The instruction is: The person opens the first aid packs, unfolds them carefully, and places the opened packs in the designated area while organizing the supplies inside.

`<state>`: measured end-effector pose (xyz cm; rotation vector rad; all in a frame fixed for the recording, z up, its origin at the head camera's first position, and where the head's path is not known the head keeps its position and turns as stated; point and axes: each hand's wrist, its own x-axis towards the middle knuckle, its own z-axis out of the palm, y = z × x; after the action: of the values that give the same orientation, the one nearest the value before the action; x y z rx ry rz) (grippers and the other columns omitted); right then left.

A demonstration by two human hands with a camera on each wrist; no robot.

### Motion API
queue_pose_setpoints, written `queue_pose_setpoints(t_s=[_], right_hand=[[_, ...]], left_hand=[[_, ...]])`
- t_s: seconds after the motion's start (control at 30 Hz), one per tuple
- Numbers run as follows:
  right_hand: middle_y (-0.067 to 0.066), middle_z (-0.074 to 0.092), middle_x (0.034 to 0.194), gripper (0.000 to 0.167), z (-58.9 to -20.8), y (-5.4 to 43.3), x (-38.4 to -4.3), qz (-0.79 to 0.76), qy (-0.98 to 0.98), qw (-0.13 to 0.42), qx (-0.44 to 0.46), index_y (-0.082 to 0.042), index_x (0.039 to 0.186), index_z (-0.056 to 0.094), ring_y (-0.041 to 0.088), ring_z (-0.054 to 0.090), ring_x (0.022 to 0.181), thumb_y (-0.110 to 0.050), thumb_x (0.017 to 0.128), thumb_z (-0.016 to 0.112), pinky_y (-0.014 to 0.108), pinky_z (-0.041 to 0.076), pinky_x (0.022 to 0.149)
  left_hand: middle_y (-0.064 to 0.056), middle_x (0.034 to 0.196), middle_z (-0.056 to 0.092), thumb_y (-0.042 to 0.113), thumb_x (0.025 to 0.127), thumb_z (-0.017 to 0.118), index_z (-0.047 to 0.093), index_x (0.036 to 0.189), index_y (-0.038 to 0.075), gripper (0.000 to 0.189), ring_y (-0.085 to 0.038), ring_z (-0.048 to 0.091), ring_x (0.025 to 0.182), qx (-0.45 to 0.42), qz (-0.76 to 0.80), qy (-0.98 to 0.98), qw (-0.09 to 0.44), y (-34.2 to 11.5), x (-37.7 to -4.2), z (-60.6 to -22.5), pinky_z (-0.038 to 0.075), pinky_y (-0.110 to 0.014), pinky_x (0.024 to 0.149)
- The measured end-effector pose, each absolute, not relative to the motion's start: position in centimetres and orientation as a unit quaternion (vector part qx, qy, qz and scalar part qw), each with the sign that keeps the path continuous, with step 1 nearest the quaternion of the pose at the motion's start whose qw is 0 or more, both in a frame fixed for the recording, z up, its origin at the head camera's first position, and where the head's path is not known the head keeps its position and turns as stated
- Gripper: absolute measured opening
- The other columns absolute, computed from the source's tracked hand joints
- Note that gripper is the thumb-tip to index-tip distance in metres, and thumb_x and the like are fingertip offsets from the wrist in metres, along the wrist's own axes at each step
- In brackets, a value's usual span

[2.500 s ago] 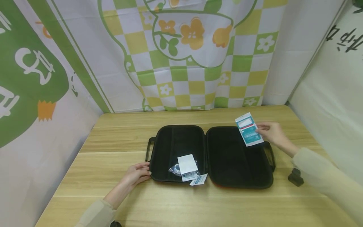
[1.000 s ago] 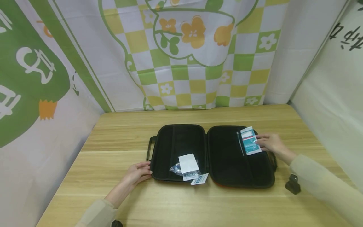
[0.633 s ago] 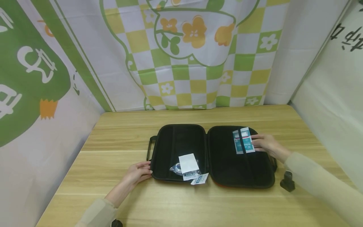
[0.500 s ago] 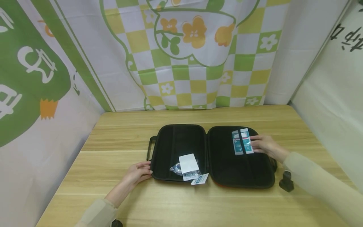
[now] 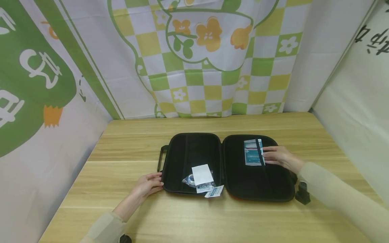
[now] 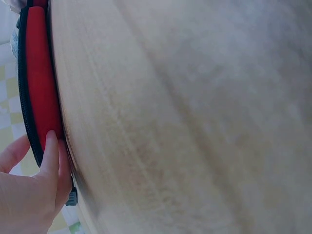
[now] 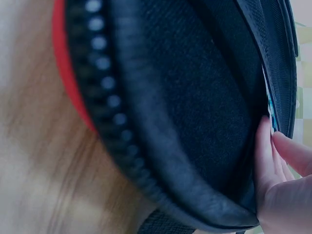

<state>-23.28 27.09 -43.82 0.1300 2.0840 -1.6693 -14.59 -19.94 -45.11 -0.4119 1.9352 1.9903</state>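
An open zip case [image 5: 243, 182] with a black lining and red outer shell lies flat on the wooden table. My right hand [image 5: 281, 158] pinches the right edge of a flat teal-and-white packet [image 5: 253, 153]. Most of that packet sits under the dark mesh pocket of the case's right half, its right edge sticking out past the pocket's band. In the right wrist view the packet [image 7: 271, 114] shows as a thin strip at the fingertips. My left hand [image 5: 146, 185] holds the left half's near corner, fingers against the red side [image 6: 43, 73] in the left wrist view.
In the left half lie a white packet [image 5: 202, 174], a clear bag with a round item [image 5: 189, 180], and a small white-and-blue sachet [image 5: 214, 191] overhanging the near rim. A carry handle [image 5: 162, 158] stands at the left. Patterned cloth [image 5: 206, 91] hangs behind the table.
My right hand has brought the teal-and-white packet down from above the right half, then slid it leftward under the mesh pocket. The left hand has stayed at the case's corner.
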Motion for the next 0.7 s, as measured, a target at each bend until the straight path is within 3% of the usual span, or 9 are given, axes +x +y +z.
queue_pose_setpoints(t_s=[0.7], right_hand=[[0.004, 0.063, 0.090, 0.056, -44.32, 26.18, -23.94, -0.593, 0.764, 0.241, 0.077, 0.014, 0.132, 0.022, 0.008, 0.060, 0.076, -0.003, 0.087, 0.051, 0.028, 0.052, 0.074]], left_hand=[[-0.018, 0.104, 0.055, -0.012, 0.078, 0.053, 0.039, 0.123, -0.013, 0.047, -0.018, 0.059, 0.085, -0.140, 0.697, 0.684, 0.162, -20.04, -14.70, -45.43, 0.049, -0.035, 0.081]])
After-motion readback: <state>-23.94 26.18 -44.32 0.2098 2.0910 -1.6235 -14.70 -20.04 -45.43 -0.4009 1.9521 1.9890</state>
